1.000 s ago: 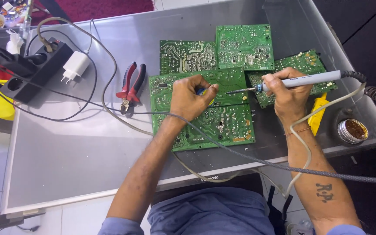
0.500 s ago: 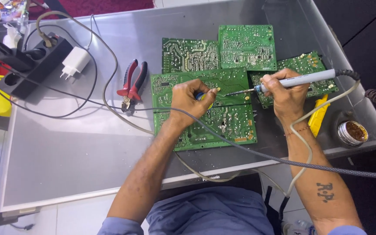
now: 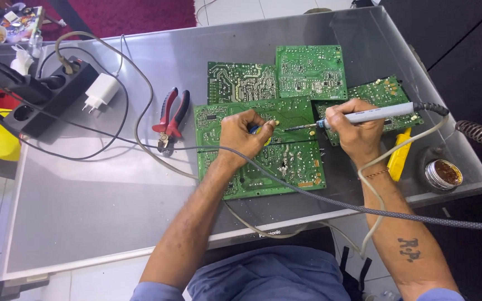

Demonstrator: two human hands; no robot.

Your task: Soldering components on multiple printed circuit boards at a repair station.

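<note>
head view: right hand (image 3: 355, 131) wrapped around the grey soldering iron (image 3: 375, 115), fingers closed on the barrel in a pen grip. long axis of the iron running nearly level, handle and cable end off to the right, thin tip (image 3: 295, 129) pointing left toward the left hand (image 3: 246, 135). tip close to that hand's fingertips, not quite meeting them, hovering over or touching the large green circuit board (image 3: 260, 161); contact too fine to tell. left hand resting on the same board, thumb and fingers pinched together on something small, with a bit of blue and yellow showing in the grip, most likely solder wire, too small to confirm. so: working point lying between the two hands, just right of the left fingertips and just left of the right knuckles, left hand slightly nearer to it. board lying flat at mid-table, long side running away from the body, three more green boards (image 3: 311, 71) butted against its far and right edges. red-handled pliers (image 3: 169, 118) well to the left of the left hand, untouched. black power strip (image 3: 46, 97) with white charger (image 3: 100, 92) at far left. round tin of flux (image 3: 443, 174) and coiled iron stand (image 3: 480, 132) at the right edge of the grey table (image 3: 85, 206), beyond the right wrist. yellow tool (image 3: 398, 154) partly hidden beneath the right forearm.
</note>
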